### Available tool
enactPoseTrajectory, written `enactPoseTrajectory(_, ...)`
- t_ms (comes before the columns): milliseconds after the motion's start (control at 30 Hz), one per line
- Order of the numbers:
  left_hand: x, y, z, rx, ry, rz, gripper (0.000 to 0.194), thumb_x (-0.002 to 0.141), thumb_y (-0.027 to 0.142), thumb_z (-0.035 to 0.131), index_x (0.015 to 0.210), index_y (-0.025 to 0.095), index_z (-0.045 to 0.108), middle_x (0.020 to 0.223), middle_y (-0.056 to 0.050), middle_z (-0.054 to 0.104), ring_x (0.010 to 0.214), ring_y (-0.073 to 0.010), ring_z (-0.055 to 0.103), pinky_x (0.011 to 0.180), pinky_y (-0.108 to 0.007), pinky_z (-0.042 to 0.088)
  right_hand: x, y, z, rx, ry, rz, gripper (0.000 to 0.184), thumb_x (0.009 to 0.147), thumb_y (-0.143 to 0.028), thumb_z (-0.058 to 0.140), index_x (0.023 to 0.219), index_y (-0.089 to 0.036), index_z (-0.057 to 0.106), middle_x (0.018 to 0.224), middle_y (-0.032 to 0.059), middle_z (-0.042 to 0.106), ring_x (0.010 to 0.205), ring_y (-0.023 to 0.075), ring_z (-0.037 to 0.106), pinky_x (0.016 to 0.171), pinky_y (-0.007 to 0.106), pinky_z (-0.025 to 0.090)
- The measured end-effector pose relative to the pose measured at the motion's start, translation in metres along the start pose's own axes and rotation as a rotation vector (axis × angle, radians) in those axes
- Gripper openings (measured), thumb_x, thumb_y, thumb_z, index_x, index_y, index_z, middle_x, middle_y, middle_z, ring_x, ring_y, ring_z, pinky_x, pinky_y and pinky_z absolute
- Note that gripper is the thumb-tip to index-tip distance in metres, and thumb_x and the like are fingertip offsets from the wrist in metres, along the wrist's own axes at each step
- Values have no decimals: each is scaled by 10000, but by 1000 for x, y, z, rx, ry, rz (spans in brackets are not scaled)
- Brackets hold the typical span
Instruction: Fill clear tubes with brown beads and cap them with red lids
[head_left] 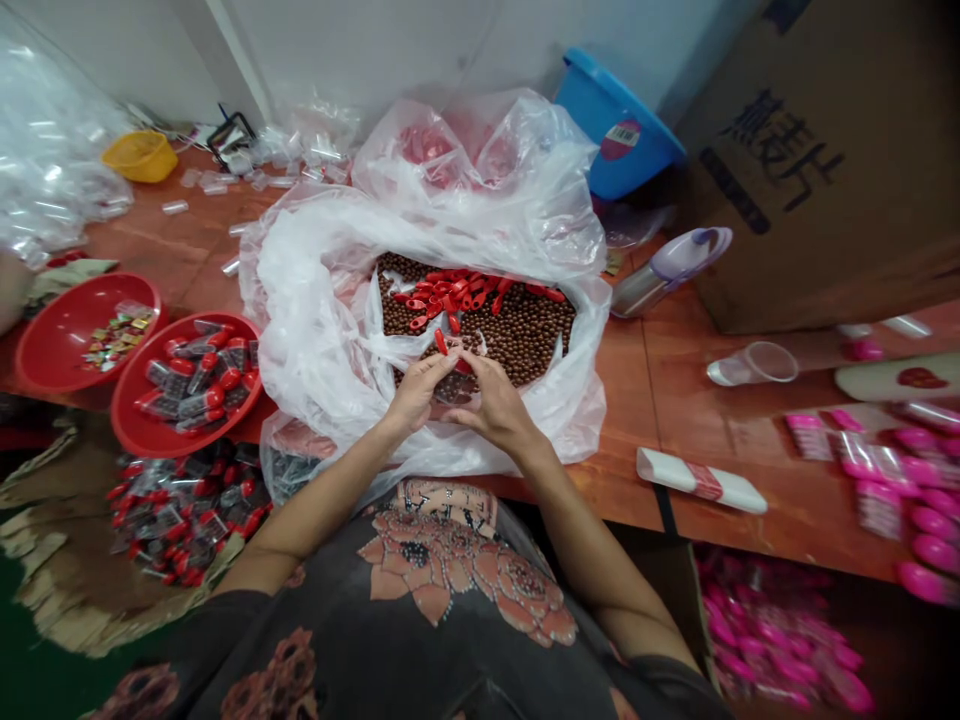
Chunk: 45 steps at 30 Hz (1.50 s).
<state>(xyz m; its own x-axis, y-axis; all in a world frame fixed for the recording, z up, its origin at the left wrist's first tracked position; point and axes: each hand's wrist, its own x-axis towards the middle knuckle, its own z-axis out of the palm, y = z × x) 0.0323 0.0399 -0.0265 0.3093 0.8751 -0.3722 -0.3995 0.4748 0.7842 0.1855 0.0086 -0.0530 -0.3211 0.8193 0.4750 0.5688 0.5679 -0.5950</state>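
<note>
My left hand (421, 390) is closed, with a small red plastic piece (440, 342) sticking up at its pinched thumb and finger. Beside it my right hand (495, 402) curls inward, fingertips meeting the left's. Between the hands shows a blurred clear thing with some red on it; its kind I cannot make out. Both hands are over an open white plastic bag (300, 260) full of round brown chocolate balls (525, 335). A heap of red plastic pieces (457, 290), some with a hole at one end, lies on the balls.
At left stand a red bowl (124, 420) of filled red-capped containers and another red bowl (45, 365) with wrapped sweets. More filled containers (187, 510) lie in a sack below. Rightward are a bottle (667, 270), a clear cup (757, 364), a white packet (701, 480) and a large carton (825, 150).
</note>
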Motion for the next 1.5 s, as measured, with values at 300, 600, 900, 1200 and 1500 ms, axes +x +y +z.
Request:
enactPoseTrajectory(300, -10, 9, 2, -114, -118, -14, 579, 857, 610, 592, 1312, 255, 629, 1122, -62, 729, 981, -223, 689, 864, -362, 556, 0, -8, -6, -37, 101, 37, 667, 806, -247, 644, 1421, -260, 385, 1330, 122, 461, 1279, 301, 472, 1077, 527, 440)
enactPoseTrajectory(600, -11, 8, 4, -59, -1, -128, 499, 871, 531, 577, 1225, 188, 653, 763, -40, 699, 553, -130, 619, 584, -280, 533, -6, -17, 2, -83, 93, 11, 800, 826, -311, 631, 1505, -244, 212, 1426, 144, 392, 1352, 310, 404, 1104, 538, 402)
enactPoseTrajectory(900, -11, -10, 6, 31, 127, 15, 359, 818, 505, 641, 882, 152, 648, 649, -3, 633, 558, -123, 584, 532, -236, 461, 2, -24, 0, -287, -24, -3, 700, 800, -443, 646, 1385, -147, 402, 1361, 171, 527, 1303, 326, 455, 1077, 493, 371)
enactPoseTrajectory(1200, -20, -11, 8, 24, 29, -47, 410, 840, 512, 518, 1075, 190, 613, 452, 67, 442, 366, -94, 390, 390, -206, 302, 8, -17, 8, -348, -73, -154, 658, 826, -524, 615, 1341, -141, 475, 1283, 176, 617, 1199, 315, 553, 1075, 498, 334)
enactPoseTrajectory(1500, -52, 124, -108, 685, 516, 607, 503, 941, 598, 394, 1176, 210, 612, 737, -10, 625, 604, -109, 565, 608, -220, 475, -3, -2, 18, -192, -45, 67, 820, 904, -374, 605, 1569, -217, 151, 1496, 203, 402, 1381, 339, 426, 1067, 544, 446)
